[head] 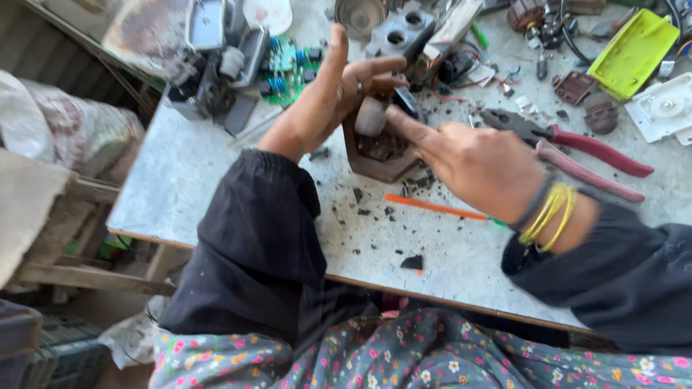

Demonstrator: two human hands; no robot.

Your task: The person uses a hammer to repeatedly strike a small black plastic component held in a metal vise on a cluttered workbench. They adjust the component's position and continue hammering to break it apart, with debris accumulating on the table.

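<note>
Both hands meet over a dark brown, angular housing (380, 153) near the surface's (180, 180) middle: left hand (333, 90) open, fingers spread, steadying its pale cylindrical part (370, 117); right hand (476, 162) pressing with forefinger extended. Housing grimy, chipped; black crumbs scattered. Red-handled pliers (577, 155) toward right edge.

Left hand (335, 94) raised on edge, palm turned inward, thumb up, fingers curled forward, ring on one finger. Right hand (468, 155) back-up, index finger stretched toward left hand, other fingers bent. Both forearms in dark sleeves; yellow bands at right wrist.
</note>
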